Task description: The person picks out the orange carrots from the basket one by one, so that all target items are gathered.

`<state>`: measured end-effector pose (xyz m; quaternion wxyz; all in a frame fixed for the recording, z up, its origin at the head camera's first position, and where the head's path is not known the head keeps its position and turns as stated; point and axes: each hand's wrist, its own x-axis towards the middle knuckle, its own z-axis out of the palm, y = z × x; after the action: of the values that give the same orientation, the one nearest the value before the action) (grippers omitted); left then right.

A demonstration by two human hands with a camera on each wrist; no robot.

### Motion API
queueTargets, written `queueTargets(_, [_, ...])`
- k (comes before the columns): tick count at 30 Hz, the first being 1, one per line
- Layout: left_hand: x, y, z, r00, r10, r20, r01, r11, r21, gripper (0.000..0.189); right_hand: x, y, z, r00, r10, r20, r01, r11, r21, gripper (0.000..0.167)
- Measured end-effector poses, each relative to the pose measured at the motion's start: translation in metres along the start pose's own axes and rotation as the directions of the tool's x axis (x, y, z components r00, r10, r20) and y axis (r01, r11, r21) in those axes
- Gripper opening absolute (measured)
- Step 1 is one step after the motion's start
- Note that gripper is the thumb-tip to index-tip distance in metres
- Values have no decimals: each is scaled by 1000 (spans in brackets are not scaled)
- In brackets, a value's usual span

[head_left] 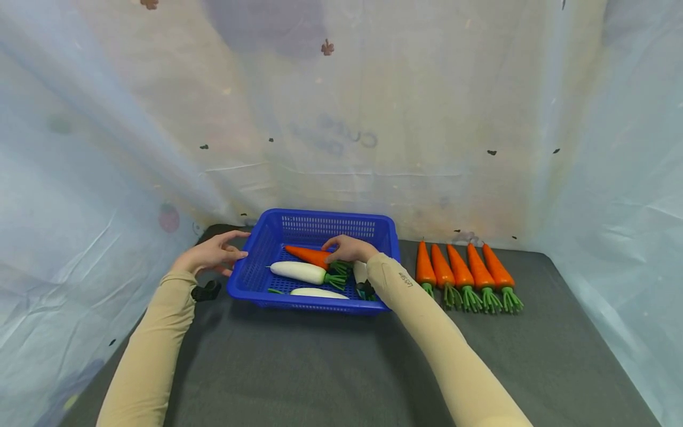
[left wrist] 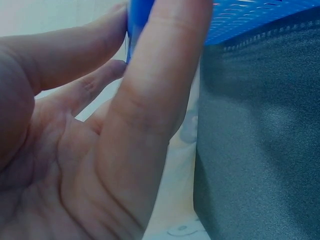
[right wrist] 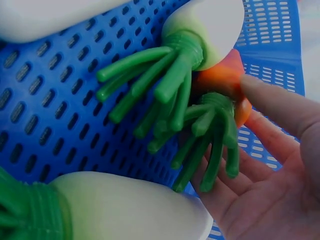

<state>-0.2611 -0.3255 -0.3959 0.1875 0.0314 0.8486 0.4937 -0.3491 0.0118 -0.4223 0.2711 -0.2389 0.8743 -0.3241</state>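
An orange carrot (head_left: 306,254) with a green top lies in the blue plastic basket (head_left: 318,306). My right hand (head_left: 347,248) reaches into the basket and grips this carrot near its leafy end. In the right wrist view the thumb presses the carrot's orange shoulder (right wrist: 222,77), and the other fingers go behind its green stalks (right wrist: 212,132). Close beside the carrot is a white radish (head_left: 296,271) with green stalks. At the basket's left side, my left hand (head_left: 210,254) touches the rim with extended, spread fingers.
More white radishes (head_left: 319,292) lie at the front and right of the basket, partly hidden by its wall and my right forearm. Several carrots (head_left: 462,276) stand in a row on the dark grey table (head_left: 320,367) to the right. Patterned plastic sheeting (head_left: 427,118) closes the back and sides.
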Motion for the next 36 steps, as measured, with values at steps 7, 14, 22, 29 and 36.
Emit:
queueTargets(7, [-1, 0, 0, 1000, -3, 5, 3, 1000, -10, 69, -1, -1, -2, 1000, 10, 29, -11, 999, 37, 46])
queueTargets(14, [-3, 2, 0, 1000, -4, 2, 4, 1000, -10, 70, -2, -2, -3, 998, 29, 49, -33, 995, 98, 47])
queueTargets(22, [-2, 2, 1, 1000, 1, 6, -1, 1000, -6, 69, -7, 2, -10, 997, 45, 60, -52, 992, 119, 45])
queueTargets(29, [1, 2, 1, 1000, 6, 8, -6, 1000, -13, 68, -12, 5, -25, 996, 63, 66, -75, 977, 198, 47])
queueTargets(36, [3, 3, -1, 1000, 8, 13, -8, 1000, -11, 68, -21, 7, -42, 997, 14, 72, -36, 950, 310, 48])
